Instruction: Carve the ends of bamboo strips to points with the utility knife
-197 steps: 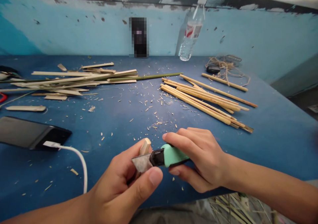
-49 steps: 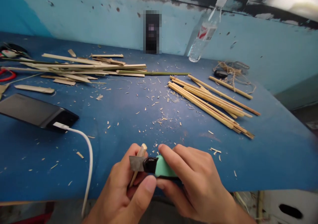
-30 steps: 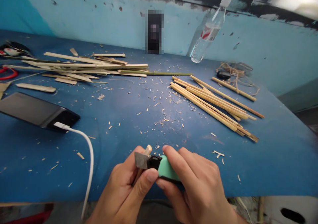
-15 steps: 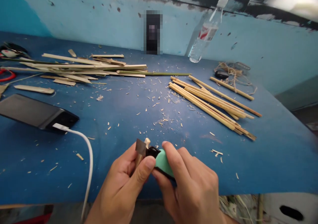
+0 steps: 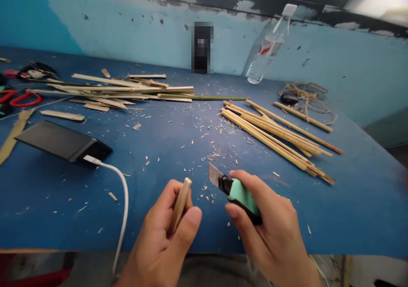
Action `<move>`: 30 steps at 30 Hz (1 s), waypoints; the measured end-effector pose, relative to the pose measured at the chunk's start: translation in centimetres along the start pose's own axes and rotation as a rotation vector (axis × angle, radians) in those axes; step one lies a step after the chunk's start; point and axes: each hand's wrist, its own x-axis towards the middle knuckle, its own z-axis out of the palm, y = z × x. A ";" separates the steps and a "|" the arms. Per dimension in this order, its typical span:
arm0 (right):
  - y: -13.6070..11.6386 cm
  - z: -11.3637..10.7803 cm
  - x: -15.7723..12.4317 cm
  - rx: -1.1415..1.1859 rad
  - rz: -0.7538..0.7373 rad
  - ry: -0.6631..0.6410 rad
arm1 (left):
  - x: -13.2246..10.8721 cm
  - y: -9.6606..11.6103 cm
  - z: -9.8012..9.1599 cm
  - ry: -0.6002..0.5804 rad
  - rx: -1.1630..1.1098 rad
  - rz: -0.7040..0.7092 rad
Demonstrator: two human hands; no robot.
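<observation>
Now two hands: left hand (image 5: 165, 236) one stick (image 5: 180, 203), right hand (image 5: 270, 232) one knife (image 5: 234, 190).

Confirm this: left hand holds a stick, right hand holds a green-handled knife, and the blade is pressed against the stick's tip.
Not quite. In the head view the left hand holds the stick and the right hand holds the green-handled knife, but the blade is apart from the stick's tip, with open table showing between them.

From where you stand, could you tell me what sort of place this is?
Probably a small craft workbench: a blue table strewn with shavings, split bamboo strips, a row of trimmed sticks, and a utility knife in the right hand.
</observation>
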 end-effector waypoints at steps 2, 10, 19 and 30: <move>-0.1 -0.3 -0.1 0.003 -0.085 -0.008 | -0.2 -0.1 -0.5 -0.005 0.022 -0.033; -0.6 -0.1 0.8 -0.036 -0.198 -0.135 | -0.5 0.7 -0.7 0.018 0.042 -0.025; -1.4 0.1 0.8 -0.044 -0.178 -0.083 | 0.4 1.0 -0.5 -0.088 0.180 0.094; -1.1 1.1 0.3 -0.221 0.018 0.257 | -0.2 1.6 0.5 0.009 0.298 0.046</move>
